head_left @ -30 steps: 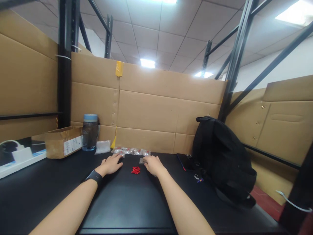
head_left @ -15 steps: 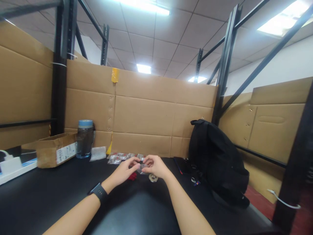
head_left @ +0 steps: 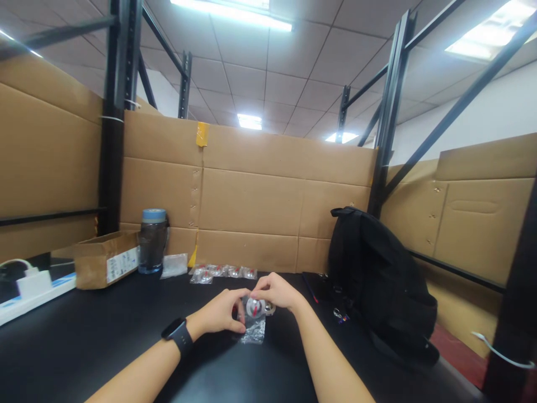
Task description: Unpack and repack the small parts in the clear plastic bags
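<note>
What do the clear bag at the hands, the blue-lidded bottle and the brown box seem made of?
Small clear bag: probably plastic film, shiny and crinkled.
Blue-lidded translucent bottle: likely plastic, perhaps glass; smooth, glossy sides.
Brown oblong box: apparently cardboard; matt, folded edges.

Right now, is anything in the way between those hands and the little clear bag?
Nothing visible: the left hand and right hand are both at the clear bag. The pale round piece near the right hand sits just right of it, not between.
</note>
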Action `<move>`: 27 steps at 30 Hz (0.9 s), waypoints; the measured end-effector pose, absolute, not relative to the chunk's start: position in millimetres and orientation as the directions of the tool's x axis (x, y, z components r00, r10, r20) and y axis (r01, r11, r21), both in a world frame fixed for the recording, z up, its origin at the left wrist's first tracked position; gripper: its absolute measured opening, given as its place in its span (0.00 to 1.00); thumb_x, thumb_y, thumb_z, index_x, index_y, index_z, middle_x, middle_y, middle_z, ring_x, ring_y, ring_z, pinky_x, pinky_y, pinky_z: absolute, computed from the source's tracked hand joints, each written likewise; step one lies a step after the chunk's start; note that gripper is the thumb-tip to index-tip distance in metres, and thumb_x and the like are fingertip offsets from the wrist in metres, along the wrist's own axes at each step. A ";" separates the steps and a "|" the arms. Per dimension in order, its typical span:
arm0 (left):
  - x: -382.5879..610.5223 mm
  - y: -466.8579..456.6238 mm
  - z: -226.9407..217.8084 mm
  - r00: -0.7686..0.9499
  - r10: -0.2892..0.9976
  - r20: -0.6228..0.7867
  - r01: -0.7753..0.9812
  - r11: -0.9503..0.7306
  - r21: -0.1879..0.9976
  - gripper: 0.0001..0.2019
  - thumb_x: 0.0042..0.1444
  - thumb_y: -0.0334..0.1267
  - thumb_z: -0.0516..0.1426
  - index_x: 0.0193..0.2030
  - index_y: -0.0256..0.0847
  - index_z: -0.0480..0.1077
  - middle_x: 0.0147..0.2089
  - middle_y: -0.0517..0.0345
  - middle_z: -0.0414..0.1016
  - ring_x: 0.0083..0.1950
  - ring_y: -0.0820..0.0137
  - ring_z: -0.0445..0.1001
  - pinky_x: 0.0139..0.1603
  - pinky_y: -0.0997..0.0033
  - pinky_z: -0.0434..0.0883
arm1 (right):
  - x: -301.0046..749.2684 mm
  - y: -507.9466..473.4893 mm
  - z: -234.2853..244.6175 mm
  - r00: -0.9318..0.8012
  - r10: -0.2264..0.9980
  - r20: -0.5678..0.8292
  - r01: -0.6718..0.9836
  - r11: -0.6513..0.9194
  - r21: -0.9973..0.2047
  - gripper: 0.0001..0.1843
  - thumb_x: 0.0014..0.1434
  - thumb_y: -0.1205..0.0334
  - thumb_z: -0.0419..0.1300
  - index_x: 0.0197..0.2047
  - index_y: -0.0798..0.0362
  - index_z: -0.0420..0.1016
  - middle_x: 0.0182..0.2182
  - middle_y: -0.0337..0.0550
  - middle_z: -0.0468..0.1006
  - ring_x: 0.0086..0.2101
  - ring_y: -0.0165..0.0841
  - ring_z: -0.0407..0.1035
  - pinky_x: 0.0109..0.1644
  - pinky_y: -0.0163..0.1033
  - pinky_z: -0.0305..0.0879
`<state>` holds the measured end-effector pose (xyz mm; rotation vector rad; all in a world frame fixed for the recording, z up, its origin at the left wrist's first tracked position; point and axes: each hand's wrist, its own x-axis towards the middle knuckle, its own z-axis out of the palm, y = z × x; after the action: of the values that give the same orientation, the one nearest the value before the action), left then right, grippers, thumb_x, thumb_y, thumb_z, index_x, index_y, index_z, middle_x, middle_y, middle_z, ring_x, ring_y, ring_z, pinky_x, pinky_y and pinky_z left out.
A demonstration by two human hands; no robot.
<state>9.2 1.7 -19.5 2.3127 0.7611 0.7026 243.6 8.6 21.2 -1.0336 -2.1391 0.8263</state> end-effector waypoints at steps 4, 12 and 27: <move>11.6 -1.8 -17.0 0.699 0.650 0.297 0.369 -0.684 0.629 0.30 0.44 0.46 0.71 0.54 0.41 0.73 0.34 0.60 0.83 0.35 0.66 0.78 0.38 0.73 0.65 | 243.9 7.6 22.3 -0.539 0.820 0.191 0.486 0.488 -0.725 0.18 0.54 0.49 0.69 0.36 0.56 0.87 0.24 0.40 0.79 0.23 0.27 0.64 0.27 0.32 0.59; 7.8 3.9 -15.6 0.647 0.698 0.307 0.368 -0.638 0.677 0.19 0.58 0.52 0.61 0.43 0.37 0.80 0.31 0.56 0.81 0.31 0.69 0.74 0.33 0.73 0.66 | 235.6 9.2 21.1 -0.498 0.808 0.317 0.405 0.539 -0.738 0.17 0.54 0.48 0.69 0.36 0.56 0.86 0.28 0.43 0.82 0.28 0.32 0.71 0.34 0.35 0.66; 3.7 9.6 -8.8 0.542 0.762 0.354 0.184 -0.518 0.835 0.19 0.57 0.52 0.62 0.43 0.34 0.77 0.36 0.50 0.81 0.36 0.66 0.78 0.39 0.67 0.73 | 257.9 15.0 17.3 -0.576 0.810 0.112 0.290 0.330 -0.898 0.38 0.43 0.57 0.76 0.56 0.57 0.73 0.31 0.43 0.83 0.29 0.32 0.75 0.37 0.39 0.72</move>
<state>3.7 9.6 -8.8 2.0034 0.7639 0.9482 257.9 15.0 17.3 -0.9628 -2.0396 1.2101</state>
